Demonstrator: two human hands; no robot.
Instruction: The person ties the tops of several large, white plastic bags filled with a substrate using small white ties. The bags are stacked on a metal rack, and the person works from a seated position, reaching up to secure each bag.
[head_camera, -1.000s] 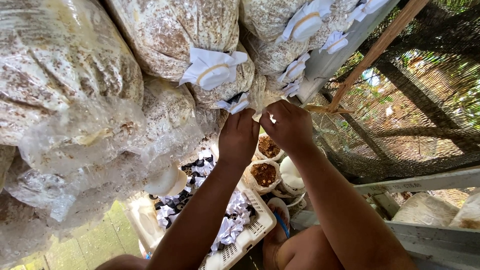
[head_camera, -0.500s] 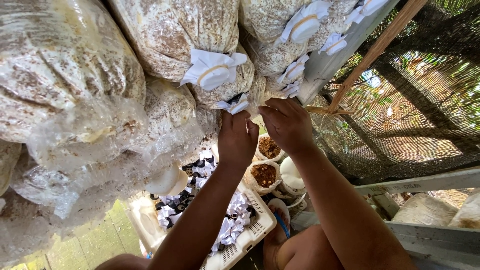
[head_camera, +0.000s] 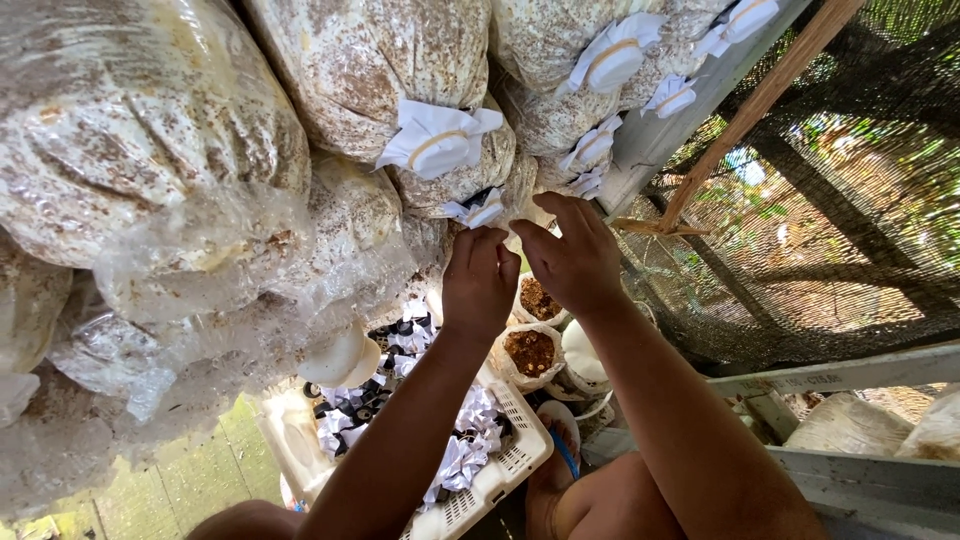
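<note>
Clear plastic bags of pale, brown-speckled substrate (head_camera: 390, 70) lie stacked on their sides, necks capped with white paper held by rubber bands. My left hand (head_camera: 480, 285) and my right hand (head_camera: 575, 260) reach up together to one bag's neck. The fingers of both hands pinch the white paper cap (head_camera: 478, 210) there. The neck itself is hidden behind my fingers. Another capped neck (head_camera: 435, 140) sits just above my left hand.
Below, a white plastic basket (head_camera: 505, 465) holds several crumpled white papers and black rings. Open bags with brown tops (head_camera: 530, 352) stand beside it. A grey metal rail (head_camera: 680, 105), a bamboo stick (head_camera: 755, 105) and dark shade netting (head_camera: 850, 230) fill the right side.
Both hands have stayed at the same bag neck, with only small finger shifts around the paper cap. The stack and basket look unchanged.
</note>
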